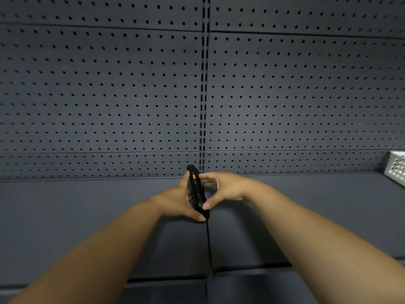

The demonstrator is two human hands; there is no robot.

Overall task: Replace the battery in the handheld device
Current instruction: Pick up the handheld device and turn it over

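Over shelf (87, 216), both hands (175, 200) clasp edge-on handheld device (197, 191).

— What is carrying everything here?
— A dark grey flat metal shelf (87, 216) is running below the pegboard.
— Is anything lying on it?
— A white perforated plastic basket (396, 170) is sitting at its far right edge.

Both bare forearms reach far forward and converge; the left hand (178, 199) and right hand (223, 188) press together, fingers curled, thumbs pointing near.
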